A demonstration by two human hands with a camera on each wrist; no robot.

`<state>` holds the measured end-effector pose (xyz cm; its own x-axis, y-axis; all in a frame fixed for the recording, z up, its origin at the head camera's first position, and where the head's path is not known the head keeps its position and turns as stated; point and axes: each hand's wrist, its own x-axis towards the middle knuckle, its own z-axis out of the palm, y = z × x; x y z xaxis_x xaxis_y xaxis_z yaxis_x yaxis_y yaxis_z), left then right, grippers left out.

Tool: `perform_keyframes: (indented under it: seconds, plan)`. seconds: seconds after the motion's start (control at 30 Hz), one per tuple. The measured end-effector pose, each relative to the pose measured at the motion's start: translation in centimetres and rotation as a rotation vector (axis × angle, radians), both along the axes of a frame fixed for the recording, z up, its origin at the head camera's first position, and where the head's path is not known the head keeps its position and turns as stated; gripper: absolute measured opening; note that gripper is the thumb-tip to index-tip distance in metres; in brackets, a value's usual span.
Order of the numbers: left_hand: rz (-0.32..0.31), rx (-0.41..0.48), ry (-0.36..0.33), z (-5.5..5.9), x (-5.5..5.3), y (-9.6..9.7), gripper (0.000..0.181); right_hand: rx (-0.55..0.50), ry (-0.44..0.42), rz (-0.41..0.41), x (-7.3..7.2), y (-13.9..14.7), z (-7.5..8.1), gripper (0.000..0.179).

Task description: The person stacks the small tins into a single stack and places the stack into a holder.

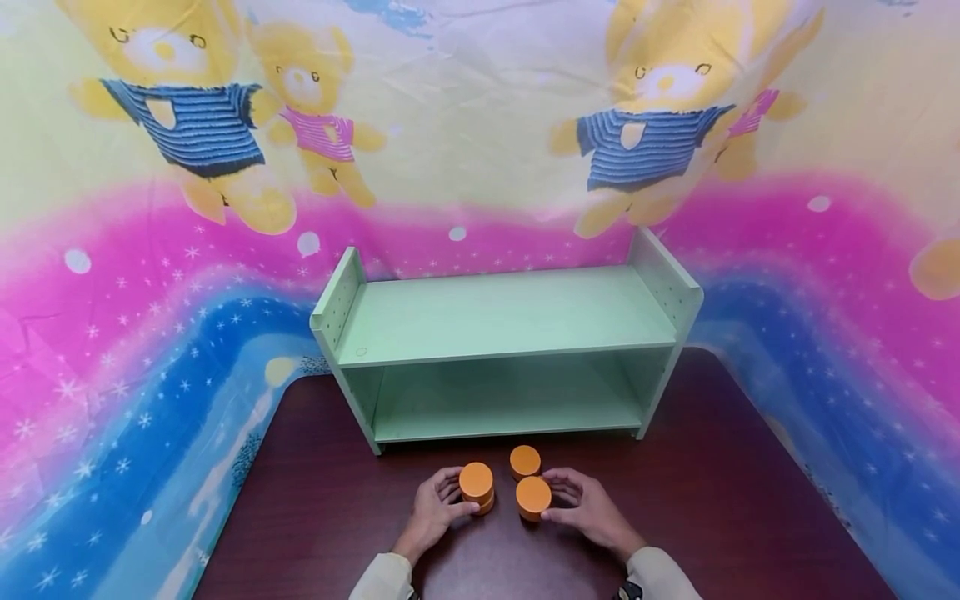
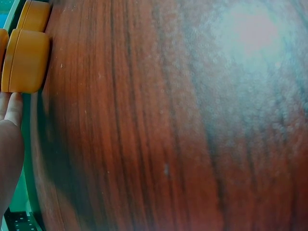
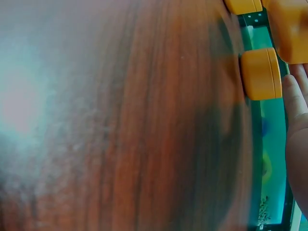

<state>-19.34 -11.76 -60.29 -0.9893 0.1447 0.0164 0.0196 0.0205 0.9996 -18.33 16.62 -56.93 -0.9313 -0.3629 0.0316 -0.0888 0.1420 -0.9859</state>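
Several round orange lidded jars stand close together near the front of the table. My left hand [image 1: 433, 510] curls its thumb and fingers round an upper jar [image 1: 476, 479], which sits on top of a lower jar [image 2: 29, 61]. Opposite it, my right hand [image 1: 592, 510] holds another jar [image 1: 533, 495] between thumb and fingers; in the right wrist view this held jar [image 3: 289, 31] is higher than the jar beside it. That single jar [image 1: 525, 460] stands on the table just behind, nearer the shelf. Only part of each hand shows in the wrist views.
A pale green two-tier shelf [image 1: 502, 317] with raised side panels stands behind the jars, its lower level open to the front. The dark red wood table [image 1: 315, 517] reaches to both sides. A bear-printed cloth [image 1: 457, 150] hangs behind and alongside.
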Motion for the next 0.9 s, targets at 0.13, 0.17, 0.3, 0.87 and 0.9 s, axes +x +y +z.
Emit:
perform_keyframes:
  seconds: [0.13,0.17,0.3,0.87,0.9]
  plan:
    - [-0.004,0.019,-0.012,0.4,0.1,-0.1,0.061,0.006,0.008,-0.001,0.0,-0.3,0.6,0.056]
    - [-0.006,0.02,-0.014,0.6,0.1,-0.1,0.061,0.004,0.009,-0.001,-0.1,-0.4,0.7,0.057]
    - [-0.015,0.02,-0.003,2.0,0.7,0.0,0.059,-0.001,0.016,-0.005,-0.3,-0.6,0.9,0.056]
    - [-0.009,0.008,-0.022,0.6,0.0,-0.1,0.06,-0.005,0.053,-0.004,-1.1,-1.6,2.2,0.054]
    - [-0.006,0.005,-0.02,0.3,0.0,-0.1,0.06,-0.005,0.06,-0.001,-1.1,-1.7,2.3,0.054]
